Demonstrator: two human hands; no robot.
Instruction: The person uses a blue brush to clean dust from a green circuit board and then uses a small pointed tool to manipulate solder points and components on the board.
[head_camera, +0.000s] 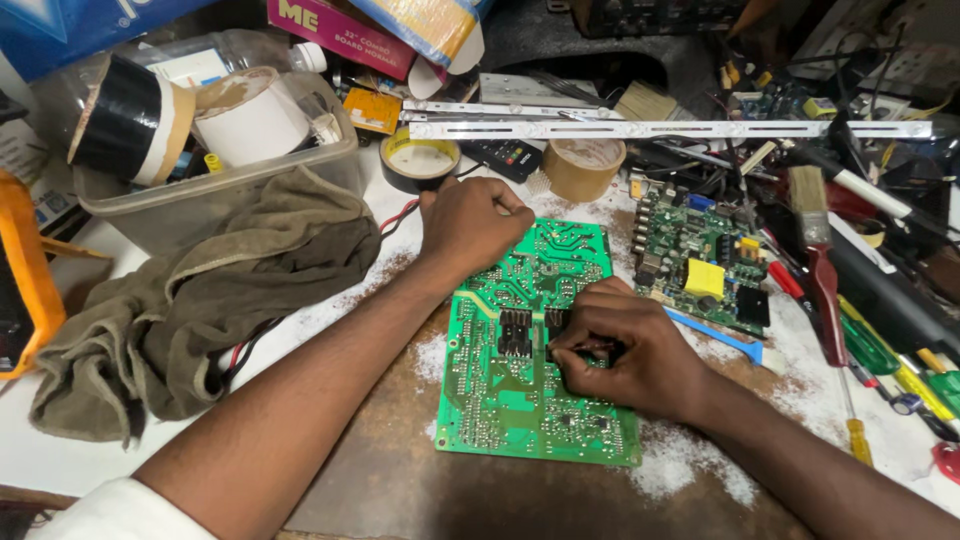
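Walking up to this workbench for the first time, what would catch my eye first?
The bright green circuit board lying solder side up at the centre, with the left hand pressing its far corner and the right hand pinching at its middle. To its left lies a crumpled olive cloth; to its right, a smaller board with a yellow part amid scattered tools.
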